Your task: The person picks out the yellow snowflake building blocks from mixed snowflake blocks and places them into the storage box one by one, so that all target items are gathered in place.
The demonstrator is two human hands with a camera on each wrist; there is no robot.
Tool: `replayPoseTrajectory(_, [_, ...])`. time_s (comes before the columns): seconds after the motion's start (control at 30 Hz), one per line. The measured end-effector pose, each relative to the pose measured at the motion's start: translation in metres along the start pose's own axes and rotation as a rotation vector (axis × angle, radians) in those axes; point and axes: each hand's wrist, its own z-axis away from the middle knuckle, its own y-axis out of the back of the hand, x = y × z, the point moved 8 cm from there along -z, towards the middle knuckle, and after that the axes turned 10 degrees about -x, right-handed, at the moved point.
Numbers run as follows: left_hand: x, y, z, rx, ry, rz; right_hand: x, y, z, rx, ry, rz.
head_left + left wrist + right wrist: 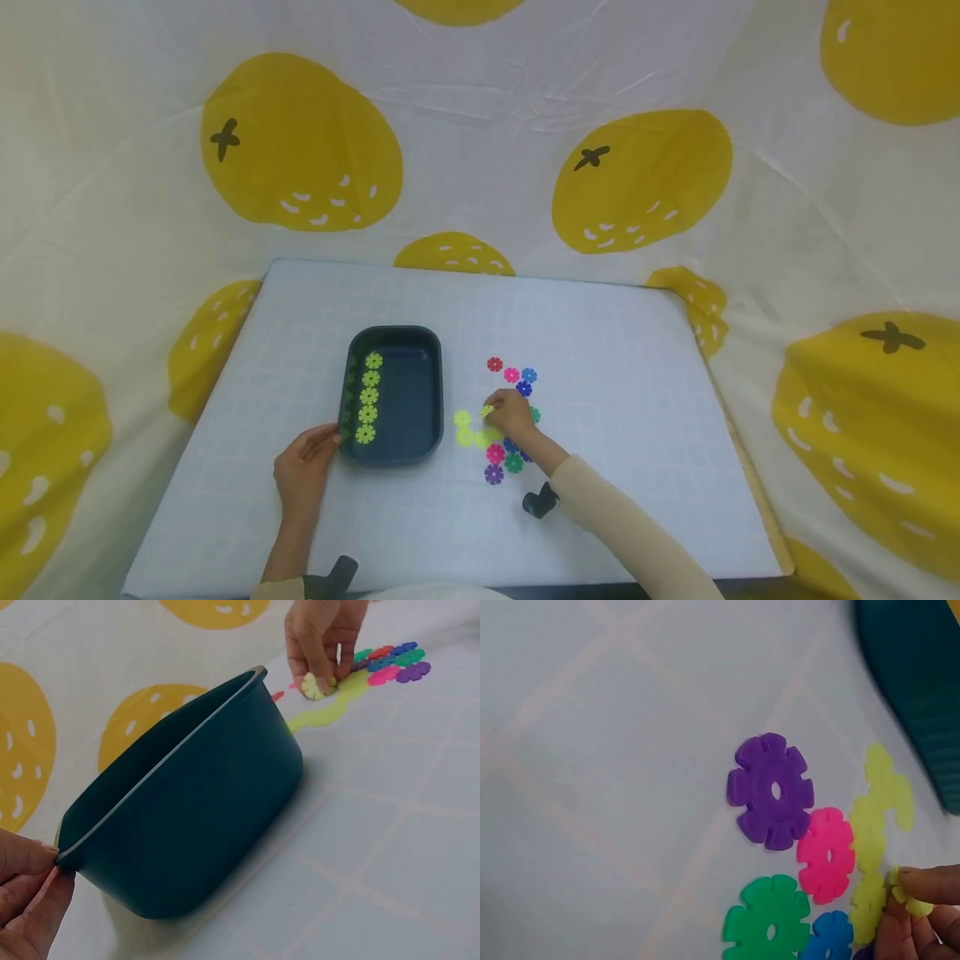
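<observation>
My left hand (pixel 306 468) pinches the rim of a dark teal plastic basin (pixel 405 392) at its near left corner; the left wrist view shows thumb and fingers on that rim. Inside the basin, several yellow snowflake discs (pixel 368 396) lie in a column along the left side. To the right of the basin, my right hand (pixel 513 414) pinches one yellow snowflake disc (pixel 315 686) between thumb and fingers, over the pile. More yellow discs (pixel 868 832) lie beneath and beside this hand, partly hidden by it in the head view.
Around the right hand lie a purple disc (pixel 772 791), a pink disc (pixel 827 855), a green disc (pixel 769 919), a red disc (pixel 495 364) and several blue ones. A pale cloth covers the table (pixel 600 350). Behind hangs a fruit-print curtain (pixel 480 100).
</observation>
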Motion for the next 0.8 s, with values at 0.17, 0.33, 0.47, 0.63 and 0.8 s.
replayPoseTrajectory(0.17, [0.001,0.0,0.001,-0.002,0.004,-0.008,0.009,0.004,-0.006,-0.043,-0.05,-0.094])
replayPoseTrajectory(0.33, [0.001,0.0,0.001,-0.005,0.008,0.003,0.015,0.007,-0.007,-0.089,-0.109,-0.24])
replayPoseTrajectory(0.47, [-0.001,0.0,0.001,-0.003,0.017,0.011,0.02,0.009,-0.008,-0.118,-0.183,-0.334])
replayPoseTrajectory(0.63, [-0.002,0.001,-0.001,0.007,0.007,0.009,0.026,0.013,-0.01,-0.118,-0.275,-0.372])
replayPoseTrajectory(0.8, [-0.005,0.001,-0.001,0.012,0.004,0.013,0.027,0.018,-0.011,-0.115,-0.318,-0.439])
